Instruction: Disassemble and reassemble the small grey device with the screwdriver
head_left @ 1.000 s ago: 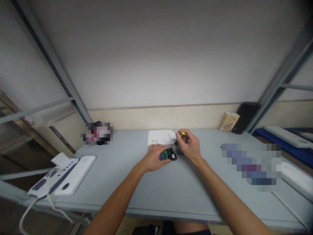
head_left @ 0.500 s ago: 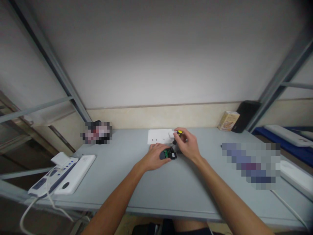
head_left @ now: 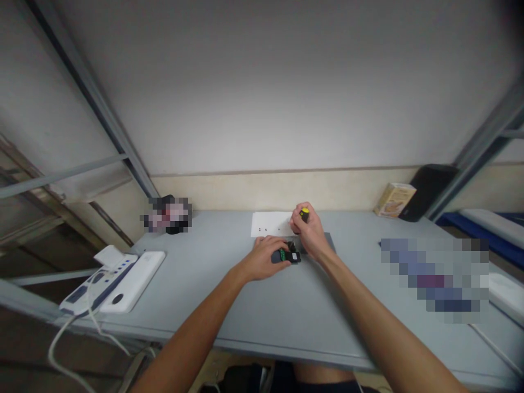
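Observation:
My left hand (head_left: 264, 259) rests on the desk, its fingers closed round a small opened black device with a green circuit board (head_left: 283, 255). What kind of device it is, I cannot tell. Just to the right and above it, my right hand (head_left: 311, 232) makes a fist round a screwdriver (head_left: 304, 213) with a black and yellow handle; its tip is hidden. Behind both hands lies a white sheet (head_left: 270, 222) with several tiny dark pieces on it, like screws. A flat grey piece (head_left: 328, 243) shows beneath my right hand.
A power strip (head_left: 98, 281) and a white slab (head_left: 135, 281) with cables lie on the left of the desk (head_left: 245, 316). A small box (head_left: 395, 200) and a black case (head_left: 428, 191) stand at back right. Blurred items lie at both sides.
My right hand has changed its grip, from fingertips on the screwdriver to a fist round its handle. A white round thing by its fingers no longer shows. The view has shifted slightly.

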A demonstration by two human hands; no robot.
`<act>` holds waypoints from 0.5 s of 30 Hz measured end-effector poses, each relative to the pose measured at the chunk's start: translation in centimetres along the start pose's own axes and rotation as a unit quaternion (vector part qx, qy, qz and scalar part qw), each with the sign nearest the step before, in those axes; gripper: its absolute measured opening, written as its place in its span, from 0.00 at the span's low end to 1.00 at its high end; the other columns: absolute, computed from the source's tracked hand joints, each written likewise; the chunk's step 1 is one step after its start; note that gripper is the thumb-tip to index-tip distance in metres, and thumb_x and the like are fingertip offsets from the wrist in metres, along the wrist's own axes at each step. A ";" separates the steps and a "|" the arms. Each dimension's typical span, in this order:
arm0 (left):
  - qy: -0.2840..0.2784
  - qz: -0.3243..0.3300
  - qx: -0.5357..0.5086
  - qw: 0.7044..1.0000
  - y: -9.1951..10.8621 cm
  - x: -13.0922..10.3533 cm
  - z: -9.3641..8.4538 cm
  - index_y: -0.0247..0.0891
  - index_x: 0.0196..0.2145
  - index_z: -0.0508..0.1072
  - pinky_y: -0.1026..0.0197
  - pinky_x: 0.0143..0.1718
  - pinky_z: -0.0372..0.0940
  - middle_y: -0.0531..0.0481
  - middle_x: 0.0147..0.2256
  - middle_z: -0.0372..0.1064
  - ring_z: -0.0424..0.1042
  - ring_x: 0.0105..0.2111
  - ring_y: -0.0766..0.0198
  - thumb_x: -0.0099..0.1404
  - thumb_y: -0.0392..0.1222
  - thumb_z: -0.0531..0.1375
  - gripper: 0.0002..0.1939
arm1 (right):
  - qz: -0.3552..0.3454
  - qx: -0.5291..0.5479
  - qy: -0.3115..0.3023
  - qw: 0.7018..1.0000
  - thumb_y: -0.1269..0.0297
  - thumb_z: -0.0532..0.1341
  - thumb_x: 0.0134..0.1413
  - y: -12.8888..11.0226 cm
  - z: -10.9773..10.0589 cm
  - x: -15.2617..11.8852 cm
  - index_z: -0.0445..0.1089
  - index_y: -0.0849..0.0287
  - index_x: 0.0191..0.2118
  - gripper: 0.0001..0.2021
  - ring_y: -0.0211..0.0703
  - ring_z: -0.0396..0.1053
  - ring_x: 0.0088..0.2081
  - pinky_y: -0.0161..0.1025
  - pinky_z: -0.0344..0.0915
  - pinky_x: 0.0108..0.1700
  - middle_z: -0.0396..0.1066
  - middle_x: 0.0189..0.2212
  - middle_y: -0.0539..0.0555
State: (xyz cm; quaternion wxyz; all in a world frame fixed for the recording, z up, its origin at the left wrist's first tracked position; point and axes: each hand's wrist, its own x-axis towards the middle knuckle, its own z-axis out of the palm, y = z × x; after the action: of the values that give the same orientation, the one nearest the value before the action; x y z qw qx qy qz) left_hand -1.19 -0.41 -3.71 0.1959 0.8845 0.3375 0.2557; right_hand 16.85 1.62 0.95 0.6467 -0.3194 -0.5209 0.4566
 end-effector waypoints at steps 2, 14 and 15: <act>0.004 -0.001 -0.002 1.000 -0.1 0.0 0.1 0.46 0.47 0.73 0.48 0.60 0.54 0.49 0.55 0.72 0.67 0.57 0.53 0.67 0.48 0.66 0.13 | -0.001 0.018 0.003 1.000 0.44 0.58 0.63 -0.1 0.1 -0.2 0.66 0.52 0.44 0.17 0.38 0.56 0.22 0.36 0.56 0.26 0.58 0.23 0.45; 0.012 -0.013 0.002 1.000 -0.5 0.2 0.5 0.45 0.46 0.73 0.47 0.62 0.54 0.49 0.54 0.74 0.69 0.56 0.52 0.64 0.48 0.67 0.14 | 0.034 0.078 -0.052 0.995 0.50 0.61 0.62 -1.1 0.0 -1.0 0.71 0.54 0.41 0.12 0.40 0.62 0.29 0.38 0.61 0.33 0.63 0.28 0.49; 0.013 -0.017 0.001 1.000 -0.5 0.2 0.5 0.45 0.47 0.73 0.47 0.62 0.54 0.49 0.53 0.74 0.69 0.56 0.52 0.64 0.48 0.67 0.15 | 0.030 0.084 -0.048 0.995 0.51 0.61 0.63 -1.2 -0.1 -1.0 0.71 0.53 0.41 0.12 0.40 0.63 0.29 0.38 0.61 0.34 0.63 0.29 0.49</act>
State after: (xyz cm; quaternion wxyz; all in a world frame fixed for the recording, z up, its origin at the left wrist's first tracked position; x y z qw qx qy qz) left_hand -1.07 0.00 -4.31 0.1947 0.8755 0.3549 0.2639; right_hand 17.25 0.26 1.58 0.6315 -0.2573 -0.5014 0.5325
